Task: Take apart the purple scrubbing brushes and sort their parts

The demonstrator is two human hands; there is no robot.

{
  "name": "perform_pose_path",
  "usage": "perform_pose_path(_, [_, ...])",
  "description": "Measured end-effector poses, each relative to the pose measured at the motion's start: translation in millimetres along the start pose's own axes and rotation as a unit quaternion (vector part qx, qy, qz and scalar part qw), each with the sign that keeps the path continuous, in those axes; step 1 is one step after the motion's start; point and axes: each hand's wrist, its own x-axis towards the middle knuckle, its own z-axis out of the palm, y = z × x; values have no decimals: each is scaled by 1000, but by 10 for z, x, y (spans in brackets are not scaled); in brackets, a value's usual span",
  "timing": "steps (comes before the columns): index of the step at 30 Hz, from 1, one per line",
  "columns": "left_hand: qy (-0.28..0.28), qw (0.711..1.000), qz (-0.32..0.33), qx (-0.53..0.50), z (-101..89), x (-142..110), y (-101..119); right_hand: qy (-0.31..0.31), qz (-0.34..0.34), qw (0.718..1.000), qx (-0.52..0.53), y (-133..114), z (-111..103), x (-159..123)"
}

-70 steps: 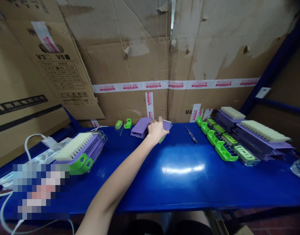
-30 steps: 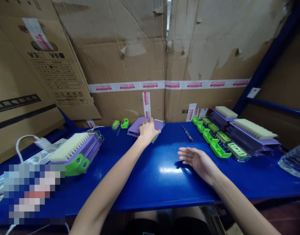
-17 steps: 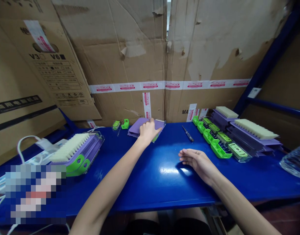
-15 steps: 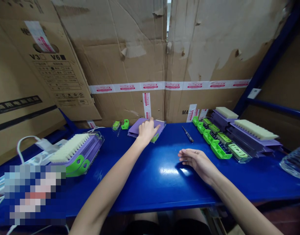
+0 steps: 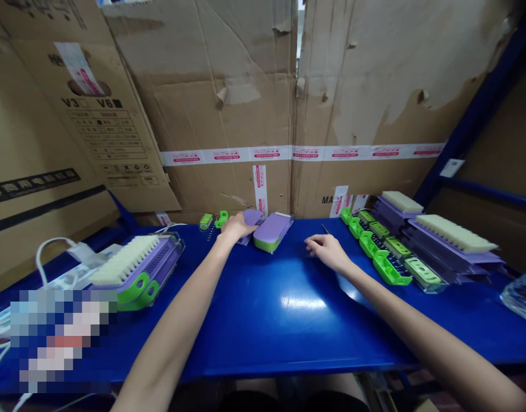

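My left hand [image 5: 236,228] is closed on a flat purple panel [image 5: 253,217] at the back of the blue table, its fingertips partly out of sight. Just right of that panel lies a purple brush piece [image 5: 271,230] with a green end and a clear edge. My right hand [image 5: 327,250] hovers over the table with loosely bent fingers and nothing visible in them. It covers most of a screwdriver [image 5: 325,228], of which only the thin far end shows. Left of my left hand are a green clip [image 5: 221,219], a small spring and a green-framed part [image 5: 206,221].
Green clips [image 5: 368,245], springs and green-framed parts [image 5: 397,246] line the right side, beside stacked purple pieces with cream bristles [image 5: 455,233]. A bristled purple brush [image 5: 136,260] and a white power strip [image 5: 89,263] lie left. Cardboard [image 5: 228,120] walls the back. A clear bottle [image 5: 520,296] stands far right.
My left hand has moved left with the purple panel, uncovering the brush piece beside it. My right hand has shifted forward, its fingers more bent, and now hides most of the screwdriver.
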Motion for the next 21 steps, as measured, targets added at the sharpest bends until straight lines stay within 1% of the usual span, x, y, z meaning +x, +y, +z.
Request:
perform_pose_path(3, [9,1000,1,-3,-43,-4,-41,34,-86,989,-116,87,86,44])
perform_pose_path(6, [25,999,-10,-26,-166,15,-95,36,-120,977,-171,139,142,9])
perform_pose_path(10, [58,997,-34,-35,-463,128,-257,23,-145,968,-203,147,149,-34])
perform_pose_path(13, [99,992,-75,-24,-705,248,-452,19,-153,965,-211,146,142,-37])
perform_pose_path(15, [117,987,-113,-10,-823,318,-599,18,-153,965,-213,149,144,-31])
perform_pose_path(17, [125,981,-151,1,-888,374,-746,18,-152,964,-215,156,148,-23])
perform_pose_path(19, [118,975,-190,-1,-903,413,-889,21,-153,964,-216,165,153,-16])
perform_pose_path(20, [115,975,-192,-8,-895,428,-955,22,-154,964,-216,170,154,-13])
perform_pose_path(21, [115,977,-180,-18,-880,439,-1016,24,-156,963,-216,174,155,-11])
